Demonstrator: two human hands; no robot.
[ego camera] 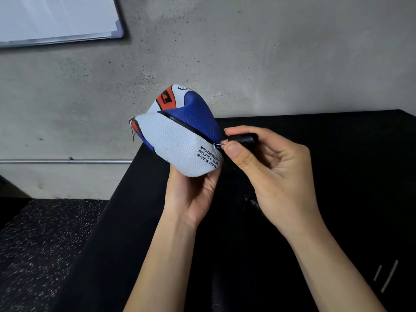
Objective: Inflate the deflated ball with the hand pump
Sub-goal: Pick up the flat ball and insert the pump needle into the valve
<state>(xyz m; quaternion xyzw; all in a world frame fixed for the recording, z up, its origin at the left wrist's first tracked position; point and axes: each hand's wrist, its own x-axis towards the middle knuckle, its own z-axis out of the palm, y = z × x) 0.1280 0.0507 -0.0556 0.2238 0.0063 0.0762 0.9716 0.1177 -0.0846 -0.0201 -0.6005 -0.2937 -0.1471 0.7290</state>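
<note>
Left hand (pixel 193 194) cups the collapsed ball (pixel 180 140) from below at frame centre; right hand (pixel 270 167), at three o'clock of it, pinches the black pump (pixel 246 140), needle (pixel 220 144) at the valve. Entering askew could bend the needle or miss the valve.

**What stays out of sight**

The right hand (pixel 273 174) covers most of the black pump (pixel 246 140); only its end shows. The needle (pixel 220 144) tip vanishes at the ball (pixel 180 140). The left hand (pixel 191 194) has its fingers behind the ball. At ten o'clock, the whiteboard (pixel 56 16) is cut off by the frame.
</note>
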